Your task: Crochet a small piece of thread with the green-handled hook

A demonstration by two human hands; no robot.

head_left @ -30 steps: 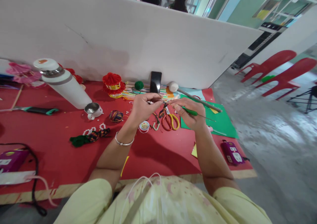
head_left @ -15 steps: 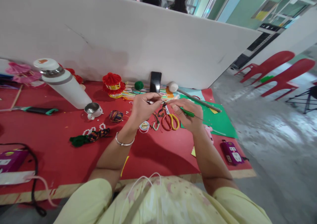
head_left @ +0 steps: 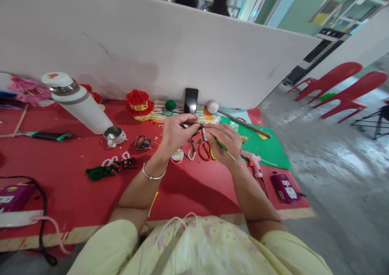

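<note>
My left hand (head_left: 179, 132) is closed, its fingertips pinching a small dark piece of yarn work (head_left: 200, 126). Close against it on the right, my right hand (head_left: 224, 142) is closed round a thin tool with a green handle (head_left: 221, 144), its metal shaft pointing down toward my wrist. Red and yellow scissors (head_left: 205, 150) lie under the hands, partly covered by my right hand. A white thread spool (head_left: 177, 156) and a pale green hook-shaped piece (head_left: 191, 155) rest below my left hand. To its left sits a multicoloured yarn ball (head_left: 142, 142).
A white bottle (head_left: 80, 105) and a metal cup (head_left: 114, 135) stand at left. A black phone (head_left: 191, 101) leans against the white partition (head_left: 170, 48). A pink glue gun (head_left: 254, 163) and a purple box (head_left: 285, 187) lie at right; a grey stick (head_left: 246, 124) lies behind.
My right hand has moved slightly left and down, and the green-handled tool has turned to slope more steeply. More of the glue gun shows. My left hand has barely moved.
</note>
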